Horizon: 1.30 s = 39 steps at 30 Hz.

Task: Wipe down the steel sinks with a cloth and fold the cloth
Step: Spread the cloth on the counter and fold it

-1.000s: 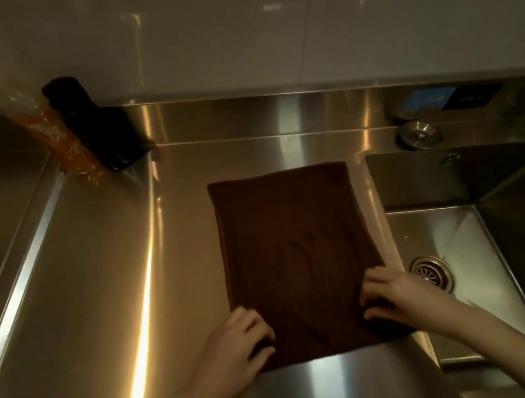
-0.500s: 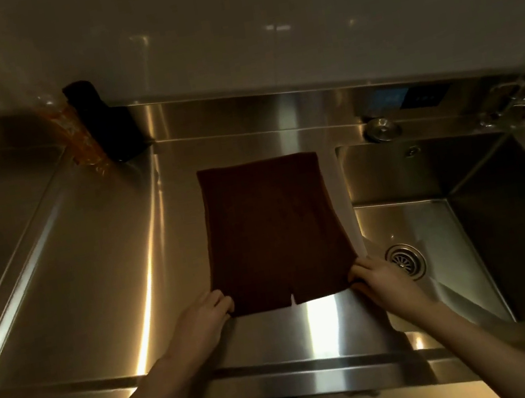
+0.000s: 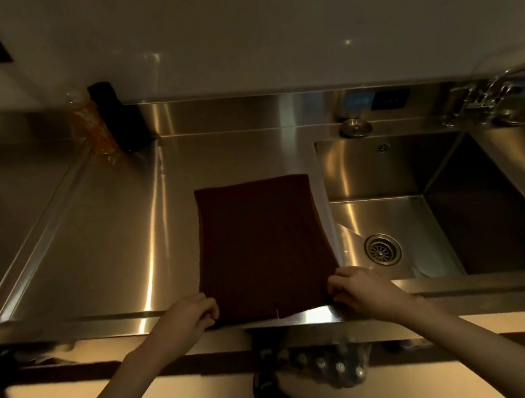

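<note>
Steel bench (image 3: pixel 91 262) bears the cloth (image 3: pixel 261 244), just drawn toward its front edge; left hand (image 3: pixel 189 317) and right hand (image 3: pixel 361 288) each grip a corner, fabric flat beyond, seemingly ready to fold.

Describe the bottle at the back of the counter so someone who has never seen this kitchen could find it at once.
Start at the steel counter where the brown cloth lies and follow it to its far left corner against the backsplash. Two things stand there side by side; the bottle is the left one, translucent orange beside an opaque black object.
</note>
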{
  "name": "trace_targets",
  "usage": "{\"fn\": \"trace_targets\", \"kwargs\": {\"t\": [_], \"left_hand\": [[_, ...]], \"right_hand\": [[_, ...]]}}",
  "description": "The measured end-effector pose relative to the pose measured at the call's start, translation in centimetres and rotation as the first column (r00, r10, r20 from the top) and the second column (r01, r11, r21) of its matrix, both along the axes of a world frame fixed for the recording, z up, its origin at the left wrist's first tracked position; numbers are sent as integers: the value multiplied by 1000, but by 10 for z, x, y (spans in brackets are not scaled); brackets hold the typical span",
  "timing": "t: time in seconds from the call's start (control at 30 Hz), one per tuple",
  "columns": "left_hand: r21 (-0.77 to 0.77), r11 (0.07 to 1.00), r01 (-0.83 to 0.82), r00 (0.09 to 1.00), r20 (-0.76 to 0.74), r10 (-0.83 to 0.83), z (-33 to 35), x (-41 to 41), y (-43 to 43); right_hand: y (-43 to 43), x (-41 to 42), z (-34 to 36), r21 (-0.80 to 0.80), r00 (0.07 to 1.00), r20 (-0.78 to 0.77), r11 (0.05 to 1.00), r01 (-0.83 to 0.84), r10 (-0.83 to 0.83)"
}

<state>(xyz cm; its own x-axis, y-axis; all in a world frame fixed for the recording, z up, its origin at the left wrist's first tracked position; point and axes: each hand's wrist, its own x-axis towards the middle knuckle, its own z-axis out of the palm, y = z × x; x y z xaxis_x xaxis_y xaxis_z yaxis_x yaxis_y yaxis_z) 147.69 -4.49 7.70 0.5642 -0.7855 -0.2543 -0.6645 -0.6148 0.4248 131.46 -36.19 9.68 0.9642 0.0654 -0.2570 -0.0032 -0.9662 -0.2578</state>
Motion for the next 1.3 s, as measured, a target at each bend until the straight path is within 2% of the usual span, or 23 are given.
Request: {"fn": "trace_targets", "kwargs": {"t": [0.2, 0.37, 0.5, 0.7, 1.03, 1.3], "left_hand": [[101, 991, 89, 990, -118, -77, 23, -27, 16], [-11, 1000, -16, 966, -257, 13, 49, -15, 17], [-79, 995, -62, 973, -226, 42, 69, 20, 8], [-82, 993, -83, 984, -162, 69, 78, 87, -23], [-44, 988, -149, 983, -113, 144, 40, 190, -88], [-10, 973, -232, 971, -61, 231, -2, 226, -118]], "right_hand": [[12, -30, 18, 68, 994, -64, 994, -84, 89], [7, -20, 43, 193, 995, -93, 981, -14, 33], [-10, 8, 64, 203, 998, -56, 979, 10, 2], [-41, 79, 75, 175, 997, 18, 982, 66, -70], [-85, 188, 17, 149, 977, -8, 966, 212, -213], [-97, 222, -18, 94, 947, -42, 943, 320, -317]]}}
